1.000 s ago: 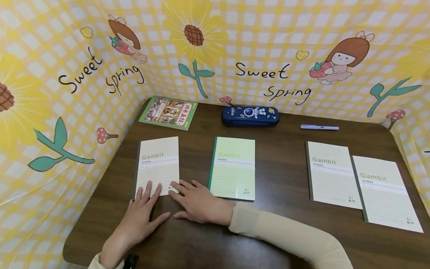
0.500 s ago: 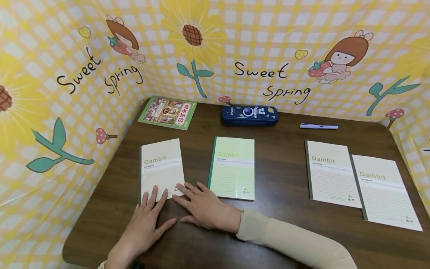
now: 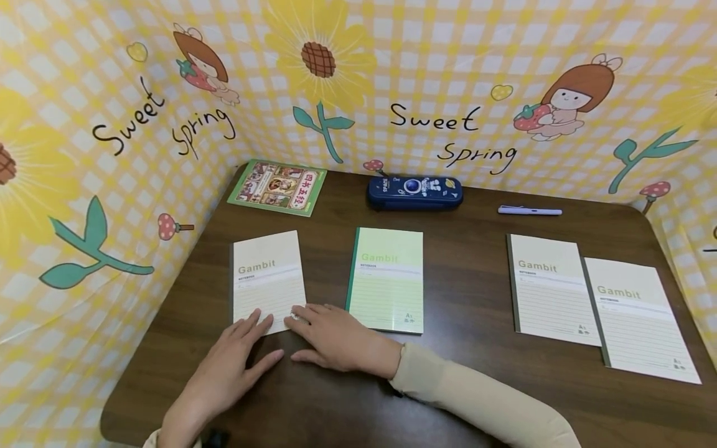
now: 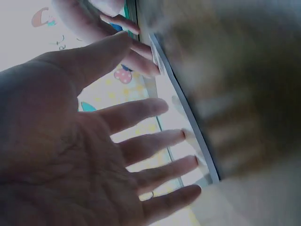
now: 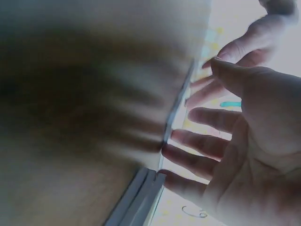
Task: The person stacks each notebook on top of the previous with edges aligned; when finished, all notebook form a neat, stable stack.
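Touching, with a loosely spread left hand (image 3: 225, 364), the near edge of the white notebook (image 3: 269, 280) ahead; likely light, bendy, easily slid, best gripped by the dark spine (image 3: 231, 283) beyond those fingertips. Touching, with a loosely spread right hand (image 3: 336, 339), its near right corner.

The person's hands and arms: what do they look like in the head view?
The left hand and right hand are ungloved. The right sleeve is long, plain and beige, ending at a cuff; only a small beige edge of the left sleeve shows.
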Motion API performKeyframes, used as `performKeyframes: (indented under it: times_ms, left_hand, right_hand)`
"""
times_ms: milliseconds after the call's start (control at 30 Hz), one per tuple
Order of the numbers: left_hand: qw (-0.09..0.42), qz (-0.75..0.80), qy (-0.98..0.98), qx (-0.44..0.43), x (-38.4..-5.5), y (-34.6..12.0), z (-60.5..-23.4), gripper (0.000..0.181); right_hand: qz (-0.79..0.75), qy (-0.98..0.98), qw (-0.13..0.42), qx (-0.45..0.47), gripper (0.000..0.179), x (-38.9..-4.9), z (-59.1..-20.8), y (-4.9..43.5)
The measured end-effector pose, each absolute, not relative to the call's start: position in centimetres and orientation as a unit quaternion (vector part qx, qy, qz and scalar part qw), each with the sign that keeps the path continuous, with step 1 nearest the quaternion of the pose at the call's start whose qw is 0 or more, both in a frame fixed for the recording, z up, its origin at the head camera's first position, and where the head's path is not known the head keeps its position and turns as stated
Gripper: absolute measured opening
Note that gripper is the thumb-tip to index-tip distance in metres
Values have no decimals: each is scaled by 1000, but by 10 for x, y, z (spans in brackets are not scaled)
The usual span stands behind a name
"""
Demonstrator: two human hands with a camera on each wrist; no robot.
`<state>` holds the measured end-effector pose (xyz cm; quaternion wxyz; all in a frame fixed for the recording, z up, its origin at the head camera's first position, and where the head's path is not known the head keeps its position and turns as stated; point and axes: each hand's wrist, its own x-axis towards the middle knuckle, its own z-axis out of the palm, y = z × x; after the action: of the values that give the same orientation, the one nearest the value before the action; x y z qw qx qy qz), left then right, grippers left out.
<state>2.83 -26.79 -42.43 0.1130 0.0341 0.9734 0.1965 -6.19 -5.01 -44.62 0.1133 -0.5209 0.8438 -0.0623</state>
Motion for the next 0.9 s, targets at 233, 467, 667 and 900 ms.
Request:
performKeyframes:
  times_ms: [233,467,667,900]
  left_hand:
    - [73,263,962,-9,15,-283,-425,69]
    - [51,310,944,-101,6,-297,-428,79]
    - [64,365,917,-147,3,-306,-429,83]
    - [98,464,859,-195,0,-316,-427,87]
  right_hand:
    - [-197,838,171,-480,70,-77,-443,-53]
    - [-306,833,192,-419,82,-79,-448,-56]
    - [-412,820,208,-339,87,-78,-450,-63]
    - [-563,751,283,-195,85,-78,-451,-72]
